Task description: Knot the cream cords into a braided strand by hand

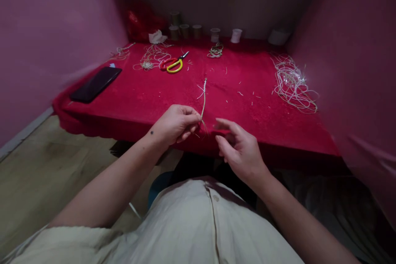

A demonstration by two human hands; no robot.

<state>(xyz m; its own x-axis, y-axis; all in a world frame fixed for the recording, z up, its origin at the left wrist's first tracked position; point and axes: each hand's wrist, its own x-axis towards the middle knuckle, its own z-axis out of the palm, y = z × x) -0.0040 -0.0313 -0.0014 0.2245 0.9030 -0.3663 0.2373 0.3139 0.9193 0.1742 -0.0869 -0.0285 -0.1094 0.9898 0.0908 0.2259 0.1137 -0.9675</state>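
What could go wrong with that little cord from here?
The thin cord might slip, since only the left hand seems to pinch it; the right hand is open beside it. Its fine loose ends could tangle. The messy heap of threads on the right might knot if pulled.

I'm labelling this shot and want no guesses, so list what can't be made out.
In the head view:
- Pinched stretch of the cord: covered by the left hand.
- Number of loose strands beside that hand: too fine and dim.
- Upper part of the right arm: cut off by the bottom edge.
- Any lettering on the rear spools: lost in shadow.
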